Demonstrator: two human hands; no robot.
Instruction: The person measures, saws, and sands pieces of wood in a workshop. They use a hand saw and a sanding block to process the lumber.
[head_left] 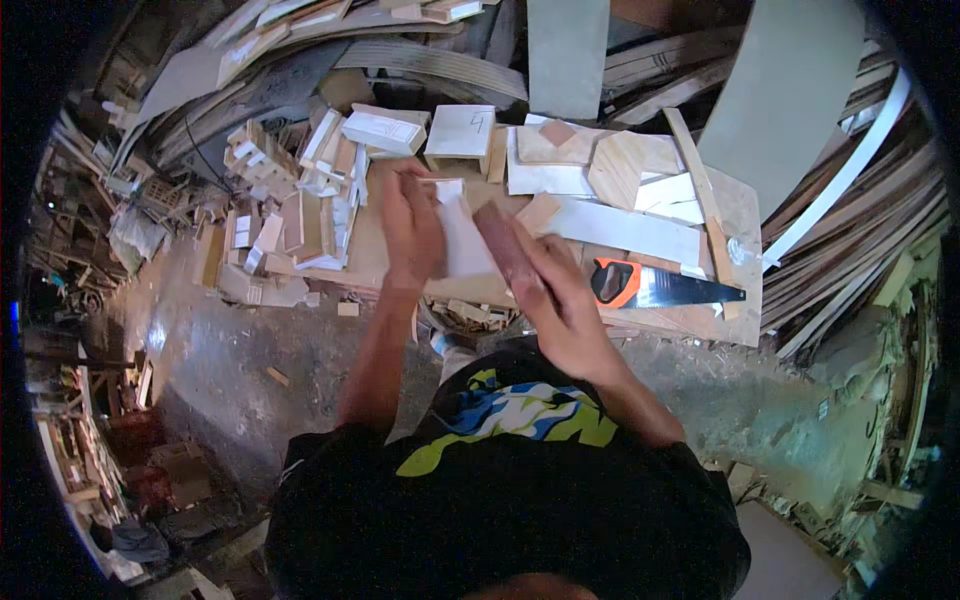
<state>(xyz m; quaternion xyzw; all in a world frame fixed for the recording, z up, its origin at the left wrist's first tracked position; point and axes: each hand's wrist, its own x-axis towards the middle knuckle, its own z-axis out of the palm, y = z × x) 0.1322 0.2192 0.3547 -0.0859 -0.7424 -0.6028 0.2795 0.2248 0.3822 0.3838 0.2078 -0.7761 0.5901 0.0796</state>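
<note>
My left hand (412, 235), slightly blurred, grips the left edge of a small white-faced wooden piece (468, 240) above the near middle of the worktable. My right hand (568, 305) is closed round a long reddish-brown block (508, 255) that looks like a sanding block. The block slants beside the white piece's right edge; whether they touch, I cannot tell. A handsaw (690, 290) with an orange and black handle lies flat to the right of my right hand.
The worktable (745, 215) carries small white wooden boxes (460, 130) at the back, stacked box parts (305, 225) at left, and an octagonal wooden panel (615, 170) at right. A long wooden strip (700, 190) crosses its right side. Boards and curved strips (430, 65) pile up behind.
</note>
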